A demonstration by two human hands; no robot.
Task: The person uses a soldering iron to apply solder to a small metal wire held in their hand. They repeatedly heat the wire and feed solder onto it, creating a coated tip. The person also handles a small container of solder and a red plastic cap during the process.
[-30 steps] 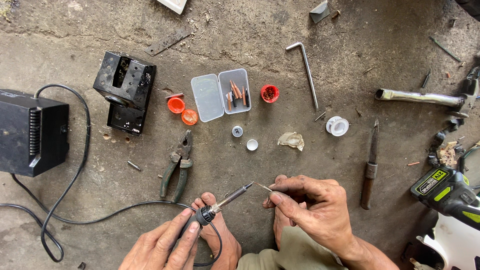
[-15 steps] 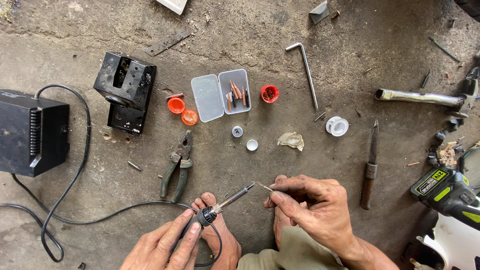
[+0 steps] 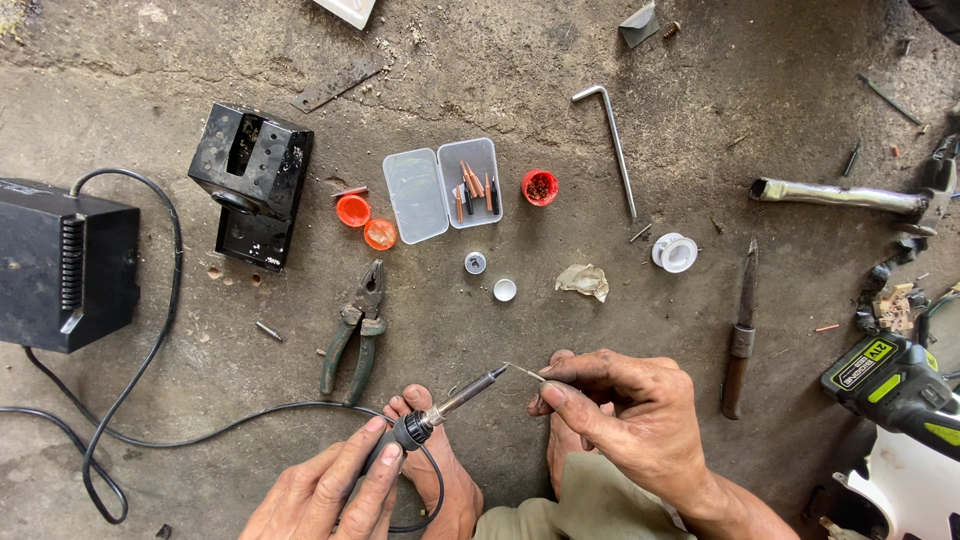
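Note:
My left hand (image 3: pixel 330 490) grips the black handle of a corded soldering iron (image 3: pixel 455 402), its metal tip pointing up and right. My right hand (image 3: pixel 625 415) pinches a thin wire (image 3: pixel 524 372) between thumb and fingers. The wire's free end meets the iron's tip at about mid-frame. Both hands hover low over a rough concrete floor, above bare feet (image 3: pixel 440 470). The iron's black cord (image 3: pixel 150 400) loops left to a black power box (image 3: pixel 60 262).
Green-handled pliers (image 3: pixel 355 330) lie just left of the iron. Farther up sit a clear open case of copper tips (image 3: pixel 445 188), orange caps (image 3: pixel 365 222), a red cap (image 3: pixel 540 187), a black metal stand (image 3: pixel 252 180), an L-shaped hex key (image 3: pixel 612 145), a knife (image 3: pixel 742 330) and a cordless tool (image 3: pixel 890 375).
The hands have barely moved; the iron's tip and the wire end stay together at the same spot.

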